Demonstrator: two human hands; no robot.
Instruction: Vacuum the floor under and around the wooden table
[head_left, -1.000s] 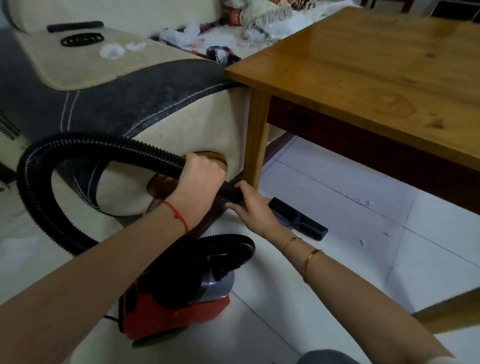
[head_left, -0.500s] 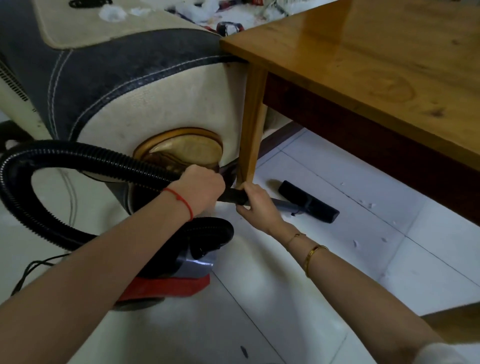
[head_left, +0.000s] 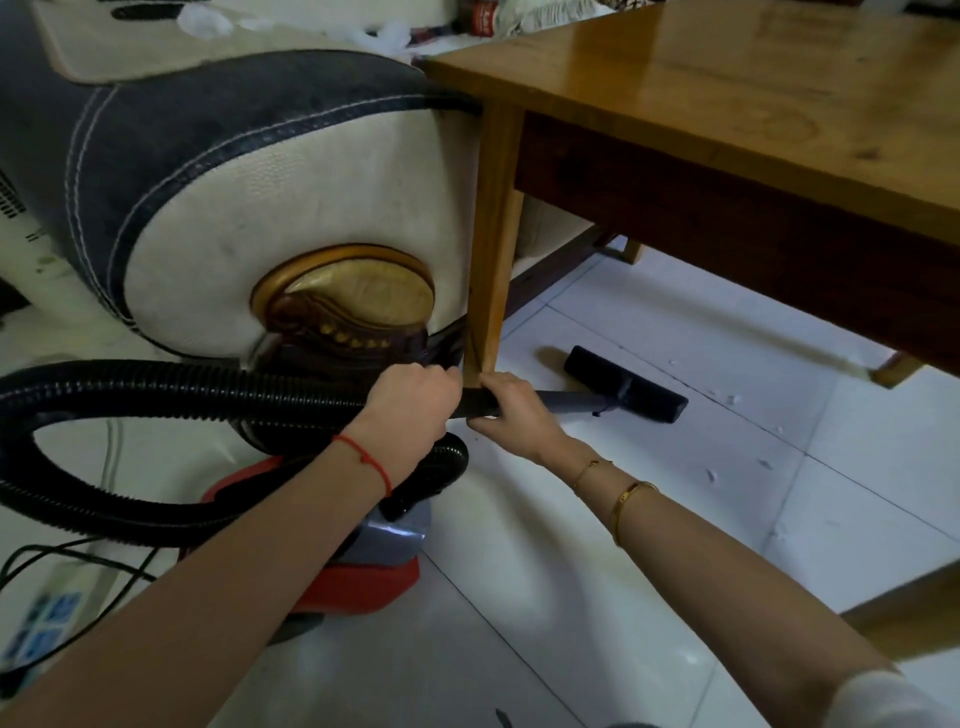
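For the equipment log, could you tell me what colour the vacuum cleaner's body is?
Red, with a grey section, seen in the head view: vacuum cleaner body.

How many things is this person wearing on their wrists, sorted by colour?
Red string bracelet, on the left wrist: 1
Gold bracelets, a thin chain and a wider bangle, on the right wrist: 2
Total: 3

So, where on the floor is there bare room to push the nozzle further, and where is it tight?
Bare tiles lie open right of the nozzle, under the table, with small white scraps. It is tight at the table leg, pressed between the sofa and both hands.
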